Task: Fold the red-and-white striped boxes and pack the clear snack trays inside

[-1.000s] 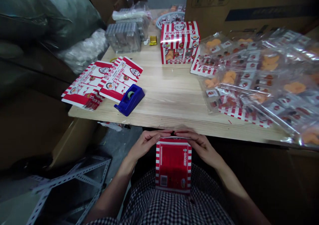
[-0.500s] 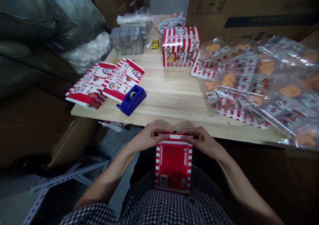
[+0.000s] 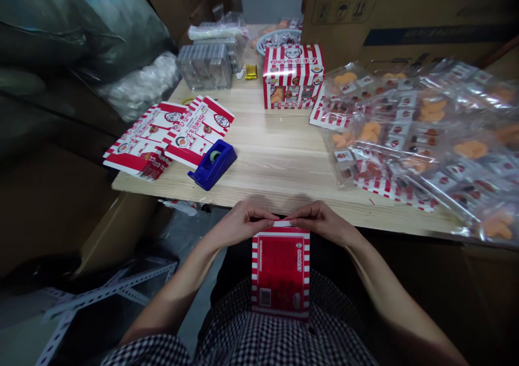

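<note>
A red and white striped cardboard box (image 3: 280, 271), its printed red panel with a barcode facing up, rests against my lap below the table edge. My left hand (image 3: 245, 223) pinches the left part of its top edge between thumb and fingers. On the right part of that same edge, my right hand (image 3: 320, 223) pinches too, thumb on the near side. Both thumbs press close together on the white strip along the top. The far side of the box is hidden from me. Nearest on the table is a blue tape dispenser (image 3: 214, 166).
Flat striped cartons (image 3: 150, 139) lie in a pile on the table's left. An assembled striped box (image 3: 292, 77) stands at the back. Plastic bags of toy food pieces (image 3: 421, 133) spread across the right. Clear plastic cases (image 3: 205, 66) and a bowl (image 3: 265, 44) sit behind.
Both hands have drawn slightly closer together along the top edge. The top of the box is folded over a little further, and less white strip shows between the thumbs.
</note>
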Motion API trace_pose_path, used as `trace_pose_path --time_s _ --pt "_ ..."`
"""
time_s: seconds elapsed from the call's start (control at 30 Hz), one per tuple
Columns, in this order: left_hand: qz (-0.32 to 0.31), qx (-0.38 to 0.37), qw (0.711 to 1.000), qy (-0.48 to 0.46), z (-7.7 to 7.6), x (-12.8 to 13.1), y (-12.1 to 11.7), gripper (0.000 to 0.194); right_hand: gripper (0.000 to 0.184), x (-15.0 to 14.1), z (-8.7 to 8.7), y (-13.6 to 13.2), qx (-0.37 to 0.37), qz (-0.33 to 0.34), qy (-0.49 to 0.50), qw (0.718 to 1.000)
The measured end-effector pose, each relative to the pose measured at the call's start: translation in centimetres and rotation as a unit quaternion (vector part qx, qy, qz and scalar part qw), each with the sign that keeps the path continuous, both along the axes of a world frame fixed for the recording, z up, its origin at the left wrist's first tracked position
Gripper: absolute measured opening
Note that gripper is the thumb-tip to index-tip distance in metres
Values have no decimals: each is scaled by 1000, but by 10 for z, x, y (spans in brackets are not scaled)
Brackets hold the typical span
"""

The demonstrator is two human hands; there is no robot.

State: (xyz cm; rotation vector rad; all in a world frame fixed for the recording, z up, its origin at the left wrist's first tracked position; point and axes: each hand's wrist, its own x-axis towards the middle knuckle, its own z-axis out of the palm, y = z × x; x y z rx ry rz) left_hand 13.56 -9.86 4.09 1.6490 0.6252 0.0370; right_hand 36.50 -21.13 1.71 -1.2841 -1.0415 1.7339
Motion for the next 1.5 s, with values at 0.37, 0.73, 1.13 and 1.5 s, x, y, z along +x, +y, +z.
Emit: trace_pose_path --time_s 0.37,0.73,1.13,1.5 --pt "-6 -30 999 -13 3 -19 -9 31 42 -19 16 -41 136 -12 -125 983" --pt "-44 3 999 8 13 -14 -6 30 30 1 16 -10 35 62 7 997" --pt "3 68 997 -36 7 -22 -23 36 39 -14 21 -46 116 -14 -168 979" --pt "30 34 997 -61 -6 -22 -24 33 38 -12 19 -44 164 18 -193 967"
